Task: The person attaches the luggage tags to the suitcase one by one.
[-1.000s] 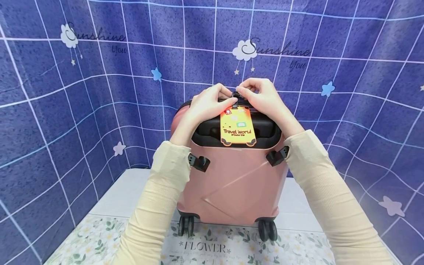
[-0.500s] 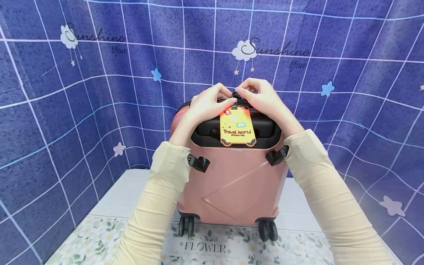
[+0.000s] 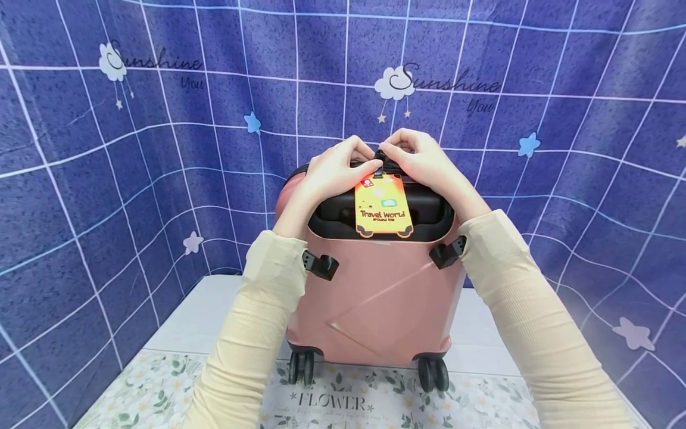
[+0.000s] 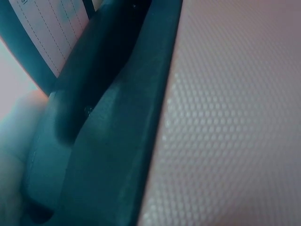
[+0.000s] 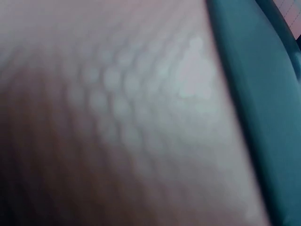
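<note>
A pink suitcase [image 3: 380,298] stands upright in the head view, its black handle panel [image 3: 334,211] at the top. From the handle hangs a yellow luggage tag [image 3: 383,205] printed "Travel World", on a short black strap [image 3: 379,169]. My left hand [image 3: 337,168] pinches this strap between thumb and fingers, just above the tag. Close beside it, my right hand [image 3: 420,156] pinches the strap's upper end with thumb and forefinger. The strap's fastening is partly hidden by the fingertips. In the left wrist view, the tag's lined side [image 4: 51,30] shows beside the black handle.
Under the suitcase are black wheels [image 3: 433,372] on a flower-printed mat [image 3: 343,411]. A white surface [image 3: 198,313] shows behind it. A blue checked curtain [image 3: 225,196] encloses the back and sides. Textured shell [image 4: 225,117] fills much of the left wrist view.
Both hands keep their hold at the strap. The right fingertips and the tag have shifted very slightly left in the head view; the suitcase stays in place.
</note>
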`<state>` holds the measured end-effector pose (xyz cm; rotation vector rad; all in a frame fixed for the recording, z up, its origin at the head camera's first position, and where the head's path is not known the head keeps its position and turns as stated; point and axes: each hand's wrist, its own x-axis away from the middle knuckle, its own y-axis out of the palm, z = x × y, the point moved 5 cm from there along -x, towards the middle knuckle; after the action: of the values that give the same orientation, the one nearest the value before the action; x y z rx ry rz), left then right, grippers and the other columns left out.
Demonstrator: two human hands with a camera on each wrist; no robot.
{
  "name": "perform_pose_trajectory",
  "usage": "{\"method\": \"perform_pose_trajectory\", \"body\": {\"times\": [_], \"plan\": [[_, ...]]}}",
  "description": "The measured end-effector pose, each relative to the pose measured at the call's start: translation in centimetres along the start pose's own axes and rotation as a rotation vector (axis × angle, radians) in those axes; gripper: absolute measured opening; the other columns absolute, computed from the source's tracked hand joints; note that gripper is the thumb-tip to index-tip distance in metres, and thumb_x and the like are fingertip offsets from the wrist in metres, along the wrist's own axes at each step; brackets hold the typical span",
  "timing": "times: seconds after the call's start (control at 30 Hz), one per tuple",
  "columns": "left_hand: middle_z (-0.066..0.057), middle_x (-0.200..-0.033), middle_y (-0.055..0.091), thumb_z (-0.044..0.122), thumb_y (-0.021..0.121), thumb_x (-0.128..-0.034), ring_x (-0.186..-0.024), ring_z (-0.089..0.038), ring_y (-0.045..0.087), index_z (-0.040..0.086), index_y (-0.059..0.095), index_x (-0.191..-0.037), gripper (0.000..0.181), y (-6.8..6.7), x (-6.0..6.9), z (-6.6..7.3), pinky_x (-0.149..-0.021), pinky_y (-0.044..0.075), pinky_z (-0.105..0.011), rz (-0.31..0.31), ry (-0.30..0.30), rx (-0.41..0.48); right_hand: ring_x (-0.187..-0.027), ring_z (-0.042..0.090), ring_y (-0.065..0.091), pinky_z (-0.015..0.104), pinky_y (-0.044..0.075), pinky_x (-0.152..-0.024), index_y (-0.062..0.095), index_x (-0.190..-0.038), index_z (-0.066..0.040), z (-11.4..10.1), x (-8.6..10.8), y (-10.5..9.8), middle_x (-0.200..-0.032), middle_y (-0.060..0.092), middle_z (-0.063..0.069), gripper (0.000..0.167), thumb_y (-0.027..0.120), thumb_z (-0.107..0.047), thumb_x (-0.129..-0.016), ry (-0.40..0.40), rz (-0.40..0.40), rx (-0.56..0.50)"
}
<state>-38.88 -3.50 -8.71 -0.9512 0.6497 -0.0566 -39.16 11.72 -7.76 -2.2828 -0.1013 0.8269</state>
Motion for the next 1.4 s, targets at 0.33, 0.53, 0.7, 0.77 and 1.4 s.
{"method": "perform_pose_trajectory", "body": {"times": [0.33, 0.53, 0.7, 0.77, 1.4], "plan": [[0.009, -0.116, 0.066, 0.045, 0.056, -0.0902, -0.114, -0.009, 0.055, 0.023, 0.056, -0.112, 0.031, 0.05, -0.01, 0.04, -0.102, 0.034, -0.044, 0.017, 0.002, -0.006, -0.073, 0.010, 0.053, 0.022, 0.042, -0.070, 0.062, -0.102, -0.005, 0.15, -0.12, -0.18, -0.082, 0.063, 0.002, 0.023, 0.055, -0.025, -0.094, -0.009, 0.047, -0.005], [0.007, -0.116, 0.066, 0.044, 0.055, -0.0908, -0.114, -0.011, 0.055, 0.022, 0.056, -0.110, 0.030, 0.15, -0.08, -0.14, -0.101, 0.034, -0.044, 0.024, 0.001, -0.003, -0.084, 0.011, 0.056, 0.024, 0.043, -0.078, 0.063, -0.110, -0.006, 0.22, -0.19, 0.03, -0.097, 0.065, 0.007, 0.027, 0.052, -0.026, -0.096, 0.008, 0.016, -0.007], [0.009, -0.117, 0.065, 0.047, 0.055, -0.0906, -0.115, -0.010, 0.055, 0.023, 0.056, -0.110, 0.031, 0.14, -0.05, -0.17, -0.102, 0.033, -0.045, 0.014, -0.003, -0.003, -0.086, 0.013, 0.054, 0.025, 0.042, -0.078, 0.064, -0.113, -0.009, 0.04, -0.11, 0.06, -0.099, 0.065, 0.007, 0.030, 0.050, -0.029, -0.096, 0.001, -0.002, 0.005], [0.009, -0.117, 0.065, 0.047, 0.055, -0.0905, -0.115, -0.009, 0.055, 0.023, 0.056, -0.111, 0.031, 0.12, -0.06, -0.16, -0.102, 0.033, -0.045, 0.011, -0.004, -0.004, -0.080, 0.013, 0.052, 0.024, 0.041, -0.073, 0.065, -0.110, -0.008, -0.02, -0.04, 0.01, -0.090, 0.064, 0.004, 0.029, 0.052, -0.030, -0.095, -0.010, 0.005, -0.002], [0.009, -0.115, 0.066, 0.047, 0.055, -0.0906, -0.113, -0.009, 0.056, 0.023, 0.057, -0.110, 0.031, 0.12, -0.11, -0.04, -0.101, 0.035, -0.045, 0.018, 0.010, -0.004, -0.074, 0.012, 0.052, 0.023, 0.040, -0.068, 0.065, -0.103, -0.007, 0.14, -0.14, -0.15, -0.082, 0.059, 0.001, 0.024, 0.057, -0.028, -0.093, -0.051, 0.066, -0.002]]}}
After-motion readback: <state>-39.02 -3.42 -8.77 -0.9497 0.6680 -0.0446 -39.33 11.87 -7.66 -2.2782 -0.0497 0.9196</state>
